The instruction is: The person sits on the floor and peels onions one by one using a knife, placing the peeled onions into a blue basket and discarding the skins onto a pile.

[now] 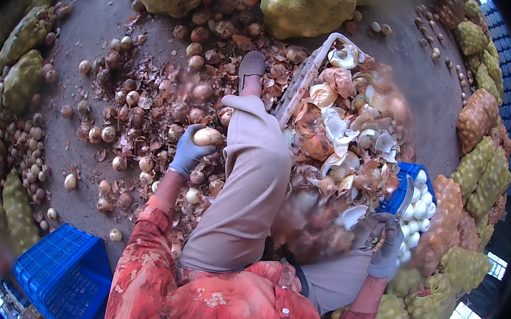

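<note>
My gloved left hand (pixel 191 151) is closed around an unpeeled onion (pixel 208 137), just left of my knee. Below it, loose onions (pixel 146 164) lie among dry brown skins on the floor. On the right, my gloved right hand (pixel 386 241) grips a knife whose curved blade (pixel 405 198) points up, away from me. The handle is mostly hidden in the fist. Beside that hand stands a blue plastic crate (pixel 396 193) holding many peeled white onions (pixel 418 213). Between my legs and the crate is a big heap of onion peelings (pixel 333 130).
A pale plastic crate rim (pixel 302 82) edges the peelings. Full mesh sacks of onions (pixel 309 6) stand ahead, with more sacks (pixel 21 79) along the left and others (pixel 473 177) on the right. An empty blue crate (pixel 66 275) lies tipped at lower left.
</note>
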Action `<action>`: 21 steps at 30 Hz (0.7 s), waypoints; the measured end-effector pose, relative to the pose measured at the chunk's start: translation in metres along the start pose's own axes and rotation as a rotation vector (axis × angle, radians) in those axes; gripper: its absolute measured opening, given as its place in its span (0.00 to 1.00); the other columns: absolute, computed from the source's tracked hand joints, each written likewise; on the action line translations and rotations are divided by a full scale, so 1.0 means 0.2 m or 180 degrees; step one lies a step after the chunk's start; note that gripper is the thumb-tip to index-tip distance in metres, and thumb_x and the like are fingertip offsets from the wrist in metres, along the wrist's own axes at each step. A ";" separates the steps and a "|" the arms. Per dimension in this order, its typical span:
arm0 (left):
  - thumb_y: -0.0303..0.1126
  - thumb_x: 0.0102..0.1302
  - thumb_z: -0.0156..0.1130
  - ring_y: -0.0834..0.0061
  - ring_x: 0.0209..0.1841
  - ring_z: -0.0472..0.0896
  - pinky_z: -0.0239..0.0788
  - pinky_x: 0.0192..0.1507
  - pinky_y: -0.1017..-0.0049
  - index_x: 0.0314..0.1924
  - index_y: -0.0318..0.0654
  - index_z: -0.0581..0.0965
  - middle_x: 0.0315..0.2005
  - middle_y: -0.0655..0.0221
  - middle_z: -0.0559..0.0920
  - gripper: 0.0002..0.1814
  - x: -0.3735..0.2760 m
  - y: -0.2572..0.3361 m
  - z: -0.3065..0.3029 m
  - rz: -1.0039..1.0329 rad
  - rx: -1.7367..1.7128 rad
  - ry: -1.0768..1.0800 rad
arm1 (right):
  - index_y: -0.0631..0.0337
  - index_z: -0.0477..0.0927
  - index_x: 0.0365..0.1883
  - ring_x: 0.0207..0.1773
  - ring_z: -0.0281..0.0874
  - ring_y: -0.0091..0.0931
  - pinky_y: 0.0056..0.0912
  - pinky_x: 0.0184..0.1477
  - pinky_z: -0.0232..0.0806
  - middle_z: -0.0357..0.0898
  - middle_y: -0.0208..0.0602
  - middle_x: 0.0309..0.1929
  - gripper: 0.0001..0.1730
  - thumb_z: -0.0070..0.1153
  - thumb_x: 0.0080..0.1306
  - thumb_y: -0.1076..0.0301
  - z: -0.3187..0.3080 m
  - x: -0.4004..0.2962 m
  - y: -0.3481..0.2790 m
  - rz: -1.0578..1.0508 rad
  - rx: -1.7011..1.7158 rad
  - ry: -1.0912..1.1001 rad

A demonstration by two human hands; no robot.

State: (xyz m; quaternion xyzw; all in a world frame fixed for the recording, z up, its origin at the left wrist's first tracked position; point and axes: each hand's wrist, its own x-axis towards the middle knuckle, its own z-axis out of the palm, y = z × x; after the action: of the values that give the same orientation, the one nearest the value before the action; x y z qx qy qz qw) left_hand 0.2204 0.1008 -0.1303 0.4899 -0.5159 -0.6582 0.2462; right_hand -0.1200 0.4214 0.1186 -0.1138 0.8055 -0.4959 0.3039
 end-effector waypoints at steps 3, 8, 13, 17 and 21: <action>0.24 0.35 0.72 0.73 0.52 0.75 0.69 0.57 0.72 0.57 0.34 0.67 0.48 0.65 0.74 0.42 -0.17 0.65 -0.07 0.0809 0.0163 -0.0547 | 0.68 0.79 0.37 0.22 0.68 0.17 0.19 0.26 0.62 0.74 0.29 0.23 0.14 0.54 0.64 0.62 0.06 -0.10 -0.03 -0.0019 0.0481 -0.0269; 0.48 0.47 0.73 0.70 0.60 0.71 0.64 0.61 0.69 0.65 0.30 0.61 0.59 0.59 0.71 0.50 -0.45 1.20 0.14 0.1364 -0.0683 -0.1135 | 0.68 0.79 0.39 0.23 0.73 0.18 0.20 0.27 0.65 0.77 0.30 0.22 0.12 0.55 0.63 0.68 0.24 -0.20 -0.21 -0.0309 -0.0429 -0.0815; 0.48 0.54 0.69 0.69 0.60 0.71 0.62 0.63 0.67 0.66 0.33 0.60 0.59 0.60 0.71 0.46 -0.70 1.23 0.51 0.0915 -0.1575 -0.1430 | 0.63 0.79 0.33 0.21 0.76 0.29 0.28 0.25 0.64 0.76 0.36 0.20 0.28 0.57 0.61 0.42 0.29 -0.39 -0.38 -0.1847 -0.0590 -0.0950; 0.46 0.31 0.82 0.65 0.58 0.72 0.63 0.62 0.66 0.63 0.30 0.61 0.57 0.56 0.72 0.60 -0.83 1.31 0.73 0.0824 -0.0920 -0.1521 | 0.59 0.77 0.26 0.18 0.70 0.38 0.38 0.22 0.59 0.68 0.37 0.15 0.34 0.48 0.61 0.31 0.19 -0.52 -0.43 -0.2092 -0.0989 -0.0911; 0.43 0.26 0.85 0.64 0.57 0.72 0.64 0.61 0.66 0.63 0.31 0.61 0.55 0.57 0.71 0.62 -0.90 1.31 0.81 0.1910 0.0010 -0.1668 | 0.56 0.74 0.24 0.17 0.70 0.36 0.36 0.21 0.59 0.68 0.34 0.15 0.26 0.53 0.62 0.40 0.09 -0.60 -0.40 -0.1934 -0.1376 -0.1182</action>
State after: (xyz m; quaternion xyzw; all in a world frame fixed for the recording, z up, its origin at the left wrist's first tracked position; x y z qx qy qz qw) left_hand 0.0983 0.2304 0.1792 0.1333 -0.6824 -0.6590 0.2868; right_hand -0.0246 0.4282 0.2272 -0.4949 0.7524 -0.3536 0.2530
